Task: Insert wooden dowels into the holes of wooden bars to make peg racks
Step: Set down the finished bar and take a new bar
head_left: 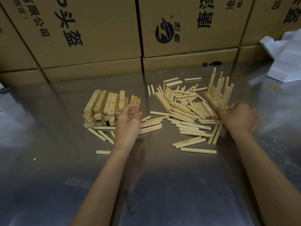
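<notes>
A stack of drilled wooden bars (101,108) lies left of centre on the steel table (48,160). My left hand (128,121) hovers at its right side, blurred, fingers loosely curled, holding nothing that I can see. A heap of loose dowels (187,110) spreads across the middle, with one bar (162,101) lying in it. Finished peg racks (219,93) stand at the right with dowels pointing up. My right hand (236,116) rests at the near end of those racks; its fingers are hidden behind its back.
Brown cardboard boxes (91,35) with black print wall off the far edge of the table. White foam packing (286,57) sits at the far right. Stray dowels (197,150) lie nearer to me.
</notes>
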